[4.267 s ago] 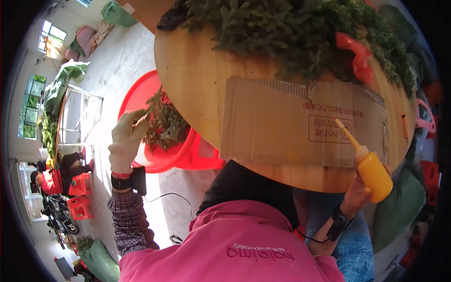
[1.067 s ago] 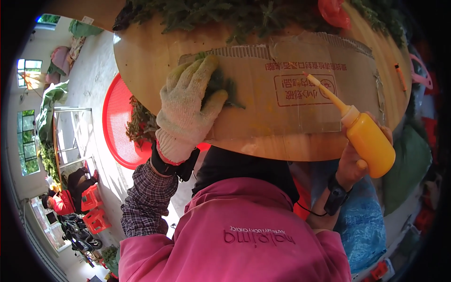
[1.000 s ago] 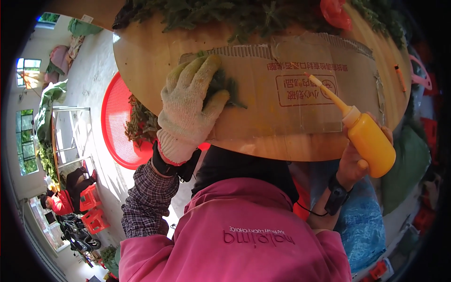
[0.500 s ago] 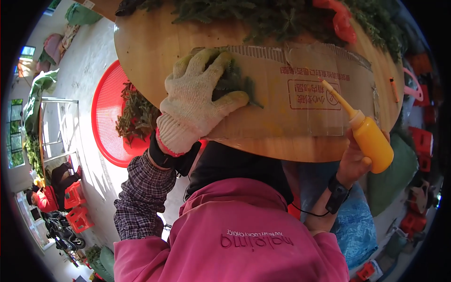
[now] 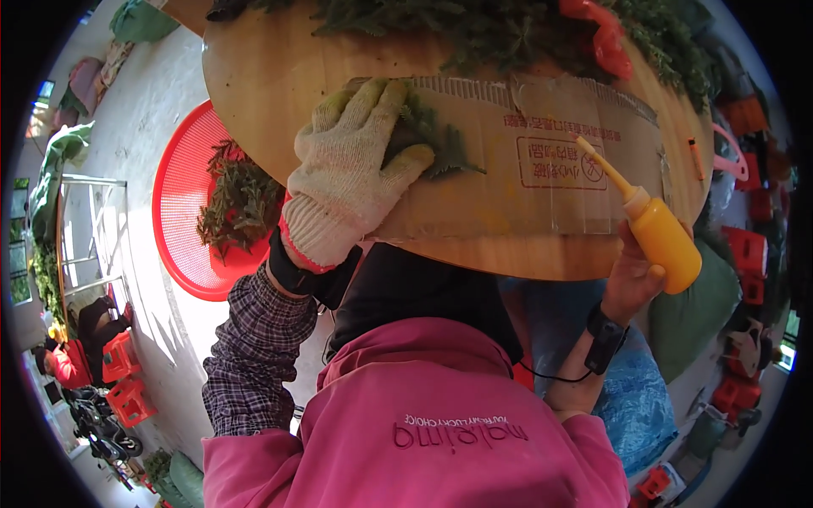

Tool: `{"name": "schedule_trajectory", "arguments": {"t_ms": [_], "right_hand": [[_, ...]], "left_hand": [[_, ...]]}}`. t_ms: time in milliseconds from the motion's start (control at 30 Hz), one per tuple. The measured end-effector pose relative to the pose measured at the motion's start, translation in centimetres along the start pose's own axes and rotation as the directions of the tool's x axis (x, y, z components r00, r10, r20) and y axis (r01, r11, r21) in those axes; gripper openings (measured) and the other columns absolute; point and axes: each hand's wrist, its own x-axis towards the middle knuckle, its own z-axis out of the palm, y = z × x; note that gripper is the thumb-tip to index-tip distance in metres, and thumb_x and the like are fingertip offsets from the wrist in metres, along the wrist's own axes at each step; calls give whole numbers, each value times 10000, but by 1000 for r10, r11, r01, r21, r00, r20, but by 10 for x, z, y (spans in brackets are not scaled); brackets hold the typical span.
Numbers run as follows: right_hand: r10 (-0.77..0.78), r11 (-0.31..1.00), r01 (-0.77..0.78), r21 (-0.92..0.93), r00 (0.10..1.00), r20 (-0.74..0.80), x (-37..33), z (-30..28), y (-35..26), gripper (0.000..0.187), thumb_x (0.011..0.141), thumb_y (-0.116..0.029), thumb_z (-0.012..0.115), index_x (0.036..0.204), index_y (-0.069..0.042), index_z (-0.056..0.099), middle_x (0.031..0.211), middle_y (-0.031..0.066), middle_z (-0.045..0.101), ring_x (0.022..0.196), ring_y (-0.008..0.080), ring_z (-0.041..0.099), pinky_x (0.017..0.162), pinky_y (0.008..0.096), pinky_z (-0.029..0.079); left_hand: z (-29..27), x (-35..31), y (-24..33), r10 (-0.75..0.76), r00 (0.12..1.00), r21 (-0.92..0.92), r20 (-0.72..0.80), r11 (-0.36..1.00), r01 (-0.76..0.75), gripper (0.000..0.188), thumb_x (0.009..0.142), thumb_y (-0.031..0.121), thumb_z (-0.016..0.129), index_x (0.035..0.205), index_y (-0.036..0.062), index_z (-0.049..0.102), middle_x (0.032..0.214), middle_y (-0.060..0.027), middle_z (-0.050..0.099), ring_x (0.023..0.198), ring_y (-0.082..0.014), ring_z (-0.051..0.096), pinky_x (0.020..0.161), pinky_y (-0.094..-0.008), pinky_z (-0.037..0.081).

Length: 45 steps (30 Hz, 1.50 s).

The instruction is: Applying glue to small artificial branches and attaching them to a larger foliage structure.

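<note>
My left hand (image 5: 343,182), in a knitted work glove, lies flat on a green sprig (image 5: 445,144) and holds it down on a sheet of brown cardboard (image 5: 525,195). The cardboard lies on a round wooden table (image 5: 262,76). At the table's near right edge, my bare right hand (image 5: 631,275) grips an orange squeeze bottle (image 5: 665,241). The bottle's thin nozzle points up and left over the cardboard, apart from the sprig.
A heap of green sprigs (image 5: 508,25) and a red piece (image 5: 605,38) cover the table's far side. A red mesh basket (image 5: 182,212) with more sprigs (image 5: 241,199) stands on the floor at the left. Red stools (image 5: 127,381) stand at the lower left.
Earlier my left hand held a sprig over the red basket; it has since moved onto the cardboard. Over the last second it stays pressed there, and the bottle stays in my right hand.
</note>
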Motion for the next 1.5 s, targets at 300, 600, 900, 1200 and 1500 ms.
{"name": "schedule_trajectory", "arguments": {"t_ms": [300, 600, 900, 1200, 1500], "right_hand": [[-153, 978, 168, -127, 981, 120, -5, 29, -20, 957, 878, -613, 697, 1493, -11, 278, 1418, 254, 503, 1282, 349, 562, 973, 487, 567], [-235, 934, 271, -234, 957, 169, -2, 24, -13, 933, 889, -702, 616, 1429, 25, 396, 1397, 259, 519, 1212, 363, 614, 985, 467, 519], [-320, 919, 371, -134, 899, 298, 3, 26, -12, 995, 828, -613, 756, 1508, -30, 322, 1413, 294, 515, 1191, 386, 624, 914, 431, 584], [-165, 972, 226, -71, 860, 483, -9, 90, -33, 932, 705, -380, 941, 1369, -109, 348, 1310, 269, 542, 1187, 382, 613, 966, 440, 545], [-239, 918, 334, -216, 898, 370, -22, 125, -18, 811, 742, -405, 909, 1261, -69, 384, 1242, 261, 571, 1116, 365, 643, 905, 457, 583]], "left_hand": [[-2, -1, 9, -53, 998, 22, 33, 998, 53, 648, 848, 374, 715, 1401, 77, 558, 1418, -163, 533, 1306, -419, 473, 1101, -490, 381], [-1, -3, 11, 57, 984, -61, -167, 996, -68, 549, 748, 227, 791, 1265, 120, 645, 1303, -116, 576, 1212, -361, 537, 1000, -469, 458], [0, -3, 4, 207, 975, -28, -79, 977, -210, 355, 777, 206, 775, 1108, 105, 695, 1102, -70, 634, 1050, -310, 611, 870, -438, 503], [-4, -4, 9, 247, 969, 74, -25, 967, -245, 320, 839, 237, 738, 1120, 91, 691, 1088, -69, 647, 1035, -297, 624, 838, -426, 515], [-4, -5, 7, 244, 969, 27, -42, 970, -243, 333, 839, 229, 741, 1129, 75, 686, 1098, -76, 649, 1039, -299, 622, 841, -426, 516]]}}
